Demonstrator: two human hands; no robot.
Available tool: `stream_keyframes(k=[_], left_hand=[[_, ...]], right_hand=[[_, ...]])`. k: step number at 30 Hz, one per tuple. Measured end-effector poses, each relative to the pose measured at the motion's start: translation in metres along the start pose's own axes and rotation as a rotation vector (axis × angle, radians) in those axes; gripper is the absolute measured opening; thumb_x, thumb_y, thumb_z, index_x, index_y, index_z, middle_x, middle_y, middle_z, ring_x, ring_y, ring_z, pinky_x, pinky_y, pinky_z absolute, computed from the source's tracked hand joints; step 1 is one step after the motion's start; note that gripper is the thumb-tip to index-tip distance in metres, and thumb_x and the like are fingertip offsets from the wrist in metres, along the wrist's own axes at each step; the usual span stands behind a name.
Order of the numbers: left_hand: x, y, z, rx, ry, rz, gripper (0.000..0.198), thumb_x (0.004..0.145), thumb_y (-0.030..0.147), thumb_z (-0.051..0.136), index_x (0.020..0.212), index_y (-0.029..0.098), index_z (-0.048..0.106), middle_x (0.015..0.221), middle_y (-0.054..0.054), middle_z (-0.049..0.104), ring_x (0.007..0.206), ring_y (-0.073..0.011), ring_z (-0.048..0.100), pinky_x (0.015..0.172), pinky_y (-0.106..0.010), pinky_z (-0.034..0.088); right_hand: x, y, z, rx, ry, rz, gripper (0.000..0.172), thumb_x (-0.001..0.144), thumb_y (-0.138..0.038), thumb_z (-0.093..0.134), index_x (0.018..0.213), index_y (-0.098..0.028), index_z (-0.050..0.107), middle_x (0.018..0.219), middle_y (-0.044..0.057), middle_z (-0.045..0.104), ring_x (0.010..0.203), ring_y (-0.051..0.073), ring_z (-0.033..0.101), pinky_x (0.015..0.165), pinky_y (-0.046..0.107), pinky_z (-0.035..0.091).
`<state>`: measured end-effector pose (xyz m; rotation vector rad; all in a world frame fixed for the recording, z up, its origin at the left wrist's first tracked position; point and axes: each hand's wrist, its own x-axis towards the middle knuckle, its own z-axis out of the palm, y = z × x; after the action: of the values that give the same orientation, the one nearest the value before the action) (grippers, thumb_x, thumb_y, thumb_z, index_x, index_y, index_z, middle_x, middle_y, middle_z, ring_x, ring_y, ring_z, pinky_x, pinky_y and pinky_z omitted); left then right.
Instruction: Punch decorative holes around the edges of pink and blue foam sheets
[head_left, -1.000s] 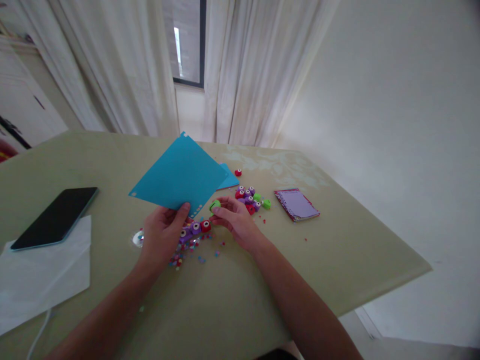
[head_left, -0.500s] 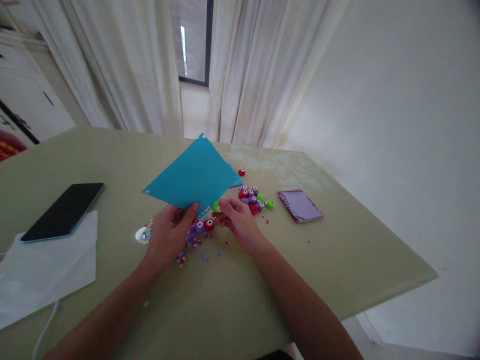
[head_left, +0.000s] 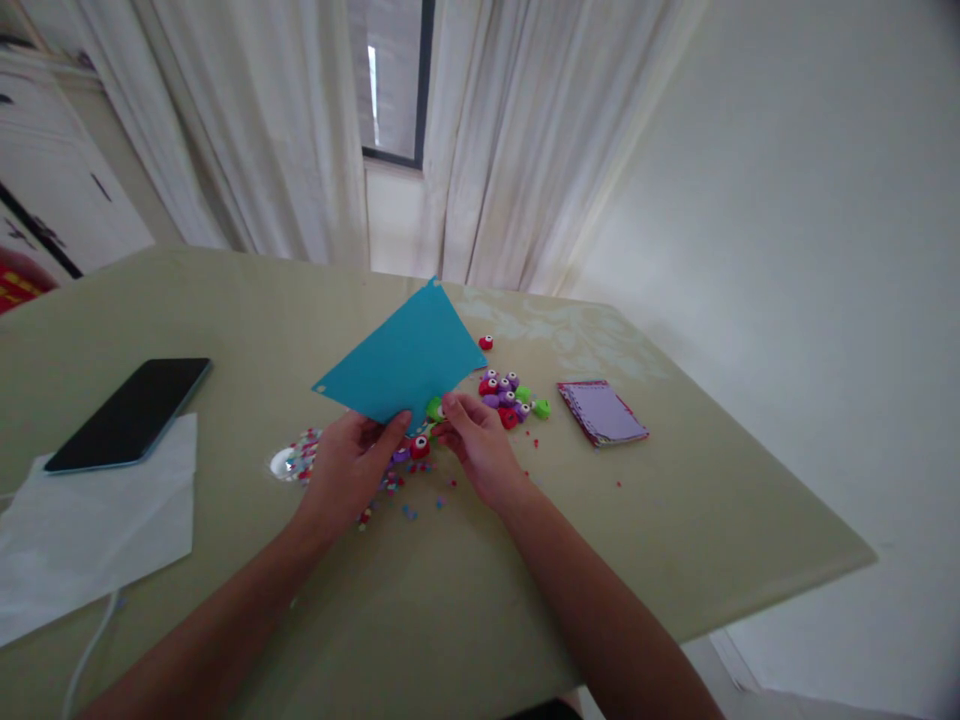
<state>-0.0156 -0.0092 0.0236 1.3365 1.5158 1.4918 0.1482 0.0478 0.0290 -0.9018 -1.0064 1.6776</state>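
Observation:
My left hand (head_left: 352, 465) pinches the near edge of a blue sheet (head_left: 409, 355), which is held tilted above the table and has small cut-outs at its corners. Closed around a small green punch (head_left: 434, 409), my right hand (head_left: 478, 440) is beside the sheet's near right edge. Red and purple punches with eye-like tops lie under and beside my left hand, among them a red one (head_left: 420, 447). To the right of the sheet sits a pile of red, purple and green punches (head_left: 507, 400). Tiny coloured paper bits (head_left: 409, 512) are scattered near my hands.
A black phone (head_left: 131, 412) and white paper (head_left: 142, 510) lie on the table (head_left: 660, 530) at left, with a white cable (head_left: 94, 650). Left of my left hand is a small clear dish (head_left: 283, 463) beside confetti. A stack of lilac sheets (head_left: 604, 412) lies at right.
The blue sheet has shifted right and turned in my left hand, uncovering more confetti at the left. My right hand remains near the same spot with the green punch.

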Motion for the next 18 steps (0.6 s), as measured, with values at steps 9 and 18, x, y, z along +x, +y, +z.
stream_keyframes(k=[9,18], left_hand=[[0.0031,-0.0017,-0.0013,0.007,-0.01,-0.028,0.038,0.085,0.057,0.076,0.076,0.02,0.07,0.07,-0.004,0.077,0.064,-0.0232,0.07,0.058,-0.031,0.052],[0.0038,-0.003,-0.0013,-0.006,-0.002,-0.038,0.038,0.085,0.056,0.076,0.075,0.019,0.07,0.068,-0.004,0.075,0.06,-0.0215,0.067,0.055,-0.03,0.049]], right_hand=[[0.0,0.0005,-0.0025,0.021,-0.081,0.021,0.051,0.057,-0.054,0.103,0.083,-0.02,0.076,0.079,-0.001,0.073,0.069,0.013,0.067,0.066,0.025,0.057],[-0.0031,-0.0032,-0.0003,0.047,-0.108,0.049,0.047,0.059,-0.051,0.103,0.078,-0.019,0.075,0.073,-0.003,0.07,0.063,0.011,0.064,0.06,0.022,0.054]])
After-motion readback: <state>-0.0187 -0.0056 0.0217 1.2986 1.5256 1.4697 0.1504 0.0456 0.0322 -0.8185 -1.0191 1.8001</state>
